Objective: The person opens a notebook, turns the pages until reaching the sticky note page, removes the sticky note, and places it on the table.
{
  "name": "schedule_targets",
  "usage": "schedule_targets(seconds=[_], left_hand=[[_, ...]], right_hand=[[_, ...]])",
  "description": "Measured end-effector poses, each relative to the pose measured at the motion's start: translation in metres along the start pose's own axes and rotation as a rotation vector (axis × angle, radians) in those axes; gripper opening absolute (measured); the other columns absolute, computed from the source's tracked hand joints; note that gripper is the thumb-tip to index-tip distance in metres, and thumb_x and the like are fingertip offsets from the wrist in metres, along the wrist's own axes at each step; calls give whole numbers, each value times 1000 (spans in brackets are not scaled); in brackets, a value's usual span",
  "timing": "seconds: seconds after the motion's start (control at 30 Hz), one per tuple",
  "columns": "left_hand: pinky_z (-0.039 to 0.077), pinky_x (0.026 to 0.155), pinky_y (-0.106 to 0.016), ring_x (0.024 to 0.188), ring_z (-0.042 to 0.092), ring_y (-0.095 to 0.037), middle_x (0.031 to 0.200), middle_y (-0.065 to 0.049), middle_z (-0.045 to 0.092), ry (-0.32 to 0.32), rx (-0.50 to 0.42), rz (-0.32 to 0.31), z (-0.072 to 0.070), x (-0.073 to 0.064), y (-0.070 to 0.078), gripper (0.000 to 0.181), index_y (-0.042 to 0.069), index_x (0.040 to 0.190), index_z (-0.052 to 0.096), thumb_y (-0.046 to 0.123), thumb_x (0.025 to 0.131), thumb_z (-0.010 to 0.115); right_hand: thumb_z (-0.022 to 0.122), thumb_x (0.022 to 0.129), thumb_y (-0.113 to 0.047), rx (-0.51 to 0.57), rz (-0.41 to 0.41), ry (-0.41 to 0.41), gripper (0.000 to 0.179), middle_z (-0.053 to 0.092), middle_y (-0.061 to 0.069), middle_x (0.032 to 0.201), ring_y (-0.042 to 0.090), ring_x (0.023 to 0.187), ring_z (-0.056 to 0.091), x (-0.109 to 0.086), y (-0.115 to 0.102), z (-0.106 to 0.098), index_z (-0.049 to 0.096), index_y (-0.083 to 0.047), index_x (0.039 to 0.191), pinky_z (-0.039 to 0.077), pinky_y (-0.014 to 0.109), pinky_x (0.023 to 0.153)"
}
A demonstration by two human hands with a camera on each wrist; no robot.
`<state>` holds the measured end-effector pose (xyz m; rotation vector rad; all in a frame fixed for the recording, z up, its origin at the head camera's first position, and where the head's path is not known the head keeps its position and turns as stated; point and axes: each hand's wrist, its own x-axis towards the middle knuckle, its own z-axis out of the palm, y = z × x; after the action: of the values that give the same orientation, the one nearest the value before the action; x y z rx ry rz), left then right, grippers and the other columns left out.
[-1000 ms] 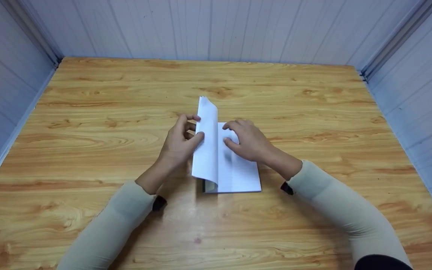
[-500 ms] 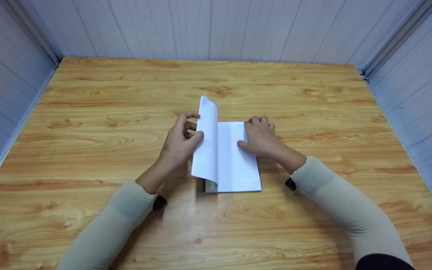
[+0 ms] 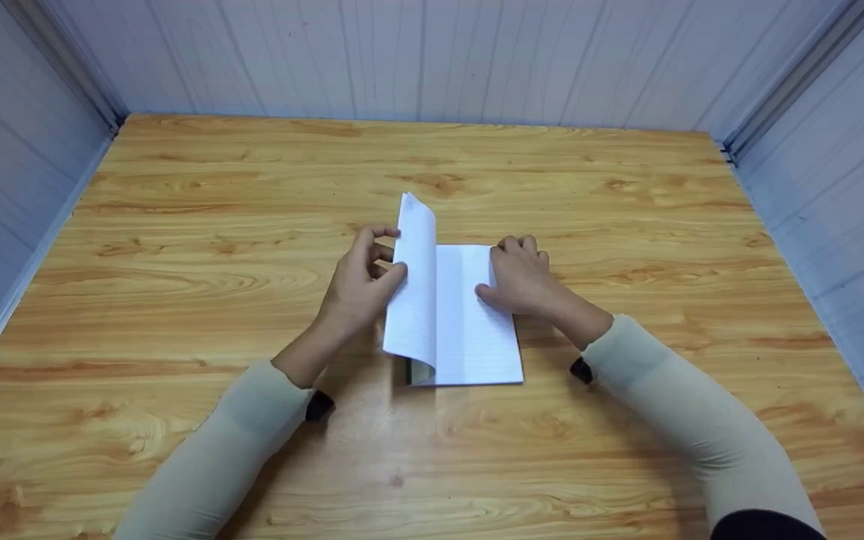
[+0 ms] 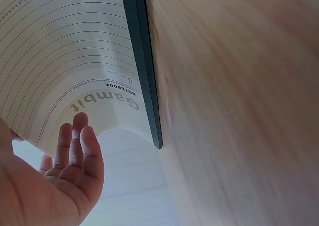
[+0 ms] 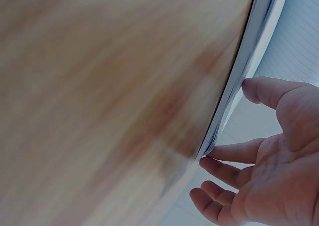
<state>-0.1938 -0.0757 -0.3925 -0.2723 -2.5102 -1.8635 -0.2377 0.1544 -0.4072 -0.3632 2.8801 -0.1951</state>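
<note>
An open notebook (image 3: pixel 488 352) lies on the table, its ruled white right-hand page showing. My left hand (image 3: pixel 357 289) pinches the raised left leaves (image 3: pixel 413 292), thumb on the inner page and fingers behind. From the left wrist view, the outer cover (image 4: pixel 75 51) bends outward, printed "Gambit" and "NOTEBOOK", beside a dark spine strip (image 4: pixel 142 61). Several fingers of the left hand (image 4: pixel 75 171) show behind it. At the far right corner is my right hand (image 3: pixel 522 277). In the right wrist view, that hand's index finger (image 5: pixel 234 152) touches the page corner, and its thumb (image 5: pixel 264 91) rests at the page edge.
The wood-grain table (image 3: pixel 252 187) extends around the notebook. Pale panel walls (image 3: pixel 417 60) stand at its back and both sides. Dark small devices (image 3: pixel 319 406) sit under the sleeve cuffs at the wrists.
My right hand has moved from over the middle of the right page to its far right corner, then stayed there. The left hand and raised leaves have barely moved.
</note>
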Motion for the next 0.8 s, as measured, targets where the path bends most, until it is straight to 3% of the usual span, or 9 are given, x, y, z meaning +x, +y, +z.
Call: schedule_targets(seconds=[0.6,0.8], left_hand=[[49,60,-30,63,59,-19,84,-7,61,17,-28,-4,0,0,0,38,21,114,43,13,78,52],[49,60,-30,64,59,-19,86,-5,62,5,-9,-6,-1,0,0,39,21,115,41,15,77,50]], right_hand=[[60,73,-46,35,12,37,69,37,13,127,31,120,23,2,1,1,44,-3,124,28,46,94],[61,72,-42,52,-6,83,63,41,12,118,30,110,29,0,1,0,47,-8,123,33,44,86]])
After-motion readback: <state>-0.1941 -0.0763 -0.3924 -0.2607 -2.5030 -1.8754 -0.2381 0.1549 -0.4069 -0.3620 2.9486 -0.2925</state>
